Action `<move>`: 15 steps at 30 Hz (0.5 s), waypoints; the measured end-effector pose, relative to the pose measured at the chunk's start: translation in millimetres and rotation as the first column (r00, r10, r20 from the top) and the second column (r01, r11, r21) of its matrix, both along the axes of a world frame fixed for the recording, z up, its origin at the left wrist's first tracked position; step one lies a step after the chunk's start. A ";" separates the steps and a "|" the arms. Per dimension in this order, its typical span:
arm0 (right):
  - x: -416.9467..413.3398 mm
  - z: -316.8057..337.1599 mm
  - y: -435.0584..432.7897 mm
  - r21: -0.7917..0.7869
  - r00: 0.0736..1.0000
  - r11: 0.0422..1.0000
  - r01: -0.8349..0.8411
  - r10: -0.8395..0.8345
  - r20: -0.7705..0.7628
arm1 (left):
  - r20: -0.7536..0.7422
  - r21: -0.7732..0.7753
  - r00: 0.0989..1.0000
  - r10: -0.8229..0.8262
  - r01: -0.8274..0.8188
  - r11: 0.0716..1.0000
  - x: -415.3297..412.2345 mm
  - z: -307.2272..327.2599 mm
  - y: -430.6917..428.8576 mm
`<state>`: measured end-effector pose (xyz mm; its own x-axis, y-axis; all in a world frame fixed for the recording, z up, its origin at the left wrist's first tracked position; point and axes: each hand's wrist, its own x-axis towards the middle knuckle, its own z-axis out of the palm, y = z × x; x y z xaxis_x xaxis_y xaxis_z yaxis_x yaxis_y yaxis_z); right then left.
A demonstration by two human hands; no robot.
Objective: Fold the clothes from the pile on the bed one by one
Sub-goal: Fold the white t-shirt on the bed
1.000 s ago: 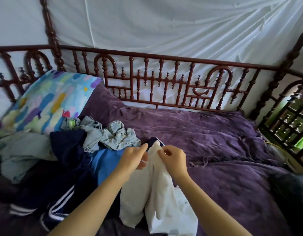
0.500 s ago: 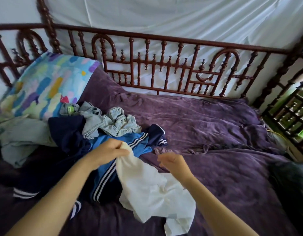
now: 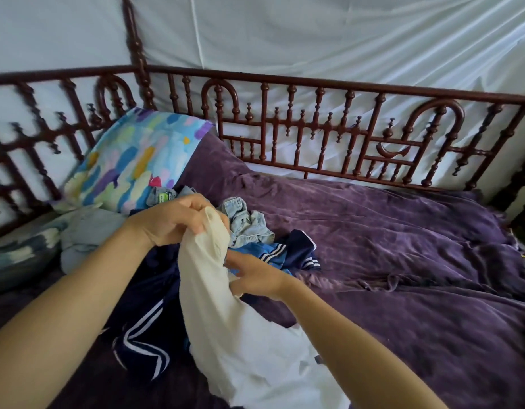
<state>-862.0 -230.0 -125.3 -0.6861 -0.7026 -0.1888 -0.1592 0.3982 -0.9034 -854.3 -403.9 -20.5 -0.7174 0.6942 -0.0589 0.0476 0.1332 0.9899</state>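
Up comes the left hand [image 3: 172, 221] since half a second ago, and the right hand [image 3: 257, 278], then apart from the cloth, is now against it. The left has its fingers curled tight round the top of the white garment [image 3: 226, 335], bunching it. The right sits lower, at the garment's side, with its fingertips in the cloth; whether they have pinched I cannot tell.

The garment hangs from the left hand in a twisted rope. Its lower end lies crumpled on the blanket [image 3: 403, 261], just beside the pile [image 3: 255, 249].

It looks thin, light and limp, so it should not hold a shape or keep a crease unless it is smoothed flat. It is neither slippery nor fragile. I would take it at two corners of a hem or at the shoulders, hands well apart, and shake it open.

The blanket is purple, soft and rumpled, a yielding surface for folding. A patterned pillow [image 3: 137, 154] leans behind the pile. Past it stand a turned wooden rail [image 3: 314, 84] and a pale sheet [image 3: 314, 39].
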 end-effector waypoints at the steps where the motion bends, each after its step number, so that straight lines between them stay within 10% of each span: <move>1: -0.4 -0.2 -4.9 0.027 1.000 1.000 -0.005 0.005 -0.006 | -0.028 -0.030 1.000 -0.011 0.010 0.999 0.6 4.2 -0.2; 9: -32.1 13.8 45.1 0.250 0.915 0.908 0.338 -0.254 -0.315 | -0.499 -0.345 0.824 0.269 -0.473 0.811 -3.2 24.7 -22.9; 15: -41.1 26.3 114.6 0.385 0.792 0.784 0.487 -0.210 -0.574 | -0.598 -0.173 0.634 0.490 -0.699 0.694 -13.7 -1.9 -22.4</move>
<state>-903.1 -115.4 -99.0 -0.9549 -0.2966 -0.0135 -0.2655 0.8734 -0.4083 -868.1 -426.3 -22.3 -0.9598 0.0985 0.2629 0.2636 0.6381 0.7234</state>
